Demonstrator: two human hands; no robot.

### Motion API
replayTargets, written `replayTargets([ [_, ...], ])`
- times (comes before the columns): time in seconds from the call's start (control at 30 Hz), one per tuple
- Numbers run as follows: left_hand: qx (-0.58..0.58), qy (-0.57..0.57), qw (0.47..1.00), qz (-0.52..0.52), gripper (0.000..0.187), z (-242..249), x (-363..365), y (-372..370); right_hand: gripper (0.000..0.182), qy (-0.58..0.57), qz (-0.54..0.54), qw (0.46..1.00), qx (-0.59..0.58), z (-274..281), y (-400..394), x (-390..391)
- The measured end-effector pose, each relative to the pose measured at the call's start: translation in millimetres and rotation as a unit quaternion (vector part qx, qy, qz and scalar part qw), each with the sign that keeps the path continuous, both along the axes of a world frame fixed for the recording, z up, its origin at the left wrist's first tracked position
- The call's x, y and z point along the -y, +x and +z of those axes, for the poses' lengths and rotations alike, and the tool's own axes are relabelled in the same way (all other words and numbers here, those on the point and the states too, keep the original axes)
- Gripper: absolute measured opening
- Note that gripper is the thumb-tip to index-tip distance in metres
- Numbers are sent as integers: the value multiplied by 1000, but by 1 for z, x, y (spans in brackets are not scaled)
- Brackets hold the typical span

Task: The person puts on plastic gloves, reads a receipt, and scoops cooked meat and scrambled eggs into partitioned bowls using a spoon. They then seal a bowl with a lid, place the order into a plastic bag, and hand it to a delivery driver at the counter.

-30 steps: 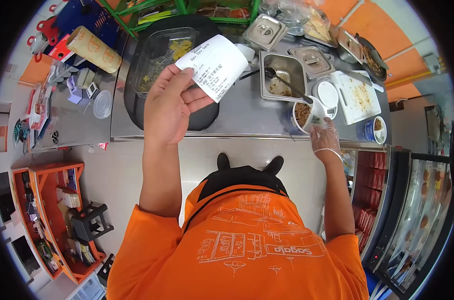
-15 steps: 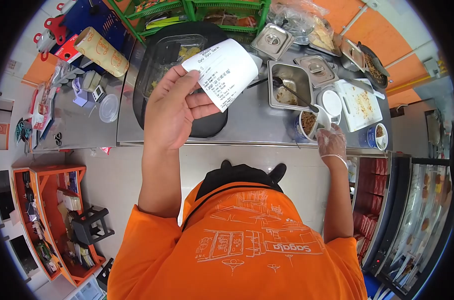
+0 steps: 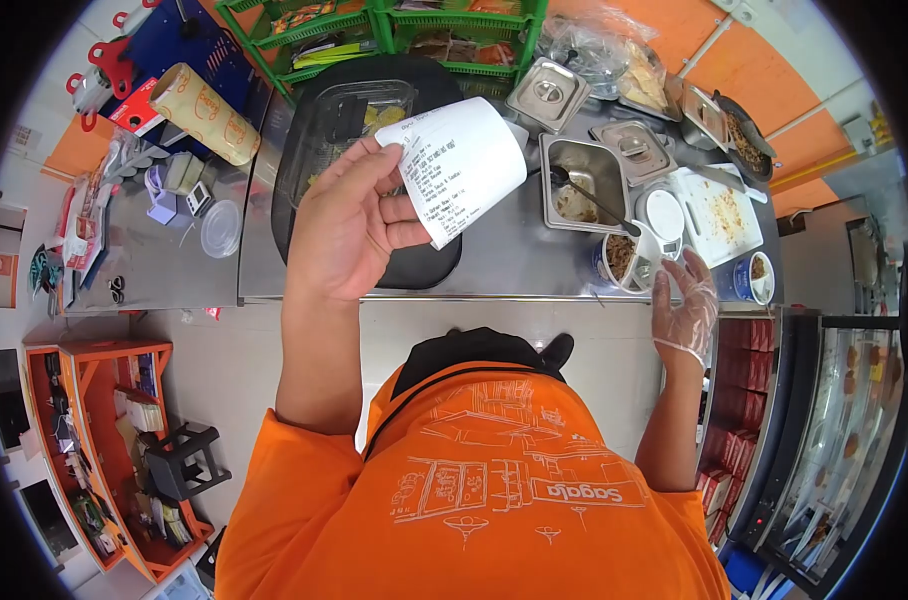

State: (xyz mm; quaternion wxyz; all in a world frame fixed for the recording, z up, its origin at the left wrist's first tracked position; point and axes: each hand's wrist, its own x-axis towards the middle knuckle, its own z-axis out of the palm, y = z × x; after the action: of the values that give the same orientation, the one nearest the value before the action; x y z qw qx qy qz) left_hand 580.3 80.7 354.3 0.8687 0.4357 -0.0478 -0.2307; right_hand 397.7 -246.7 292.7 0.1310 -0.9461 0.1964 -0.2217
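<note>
A long printed receipt [image 3: 464,170] is pinched in my left hand [image 3: 349,215], its paper curling over above the counter. My right hand [image 3: 686,308], in a clear plastic glove, has its fingers spread and holds nothing. It hovers by the counter edge, just in front of a digital scale [image 3: 662,218] with a round white platform. Left of it stands a paper bowl [image 3: 614,262] with brown minced or shredded food inside. On the other side is a second paper tub [image 3: 754,280] with similar contents. A dark-handled ladle [image 3: 604,205] rests in a steel pan [image 3: 549,205].
A white cutting board [image 3: 719,225] with crumbs and a knife [image 3: 726,178] lies at the right. Steel lids [image 3: 549,92] sit behind the pan. Behind the receipt is a clear plastic container [image 3: 324,125] on a black tray [image 3: 424,268]. Green racks [image 3: 384,35] stand at the back.
My right hand has drawn back from the paper bowl toward me and opened its fingers. The receipt has shifted slightly right and down, and more of its lower print shows.
</note>
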Motion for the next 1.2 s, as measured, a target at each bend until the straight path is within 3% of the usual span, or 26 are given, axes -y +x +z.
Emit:
replayTargets([
  [0.33,15,-15,1000,-23,31,13,5,-7,19,53,69,992,91,42,12,-26],
  [0.53,26,-13,999,-25,30,17,10,-13,19,59,94,989,94,44,15,-26],
  [0.63,32,-17,999,-26,30,15,9,-14,18,123,104,981,109,43,12,-27],
  [0.83,23,4,1000,-19,32,22,14,-25,20,149,196,958,149,38,14,-33],
  [0.93,18,10,999,-41,33,26,18,-31,26,464,228,833,195,35,21,-52],
  [0.97,20,12,999,-48,33,26,18,-32,34,510,223,812,176,44,23,-61],
  [1.17,31,37,996,-79,32,23,21,-42,49,621,266,706,213,77,51,-96],
  [1.2,35,45,995,-83,32,21,20,-43,49,604,265,724,201,82,55,-99],
])
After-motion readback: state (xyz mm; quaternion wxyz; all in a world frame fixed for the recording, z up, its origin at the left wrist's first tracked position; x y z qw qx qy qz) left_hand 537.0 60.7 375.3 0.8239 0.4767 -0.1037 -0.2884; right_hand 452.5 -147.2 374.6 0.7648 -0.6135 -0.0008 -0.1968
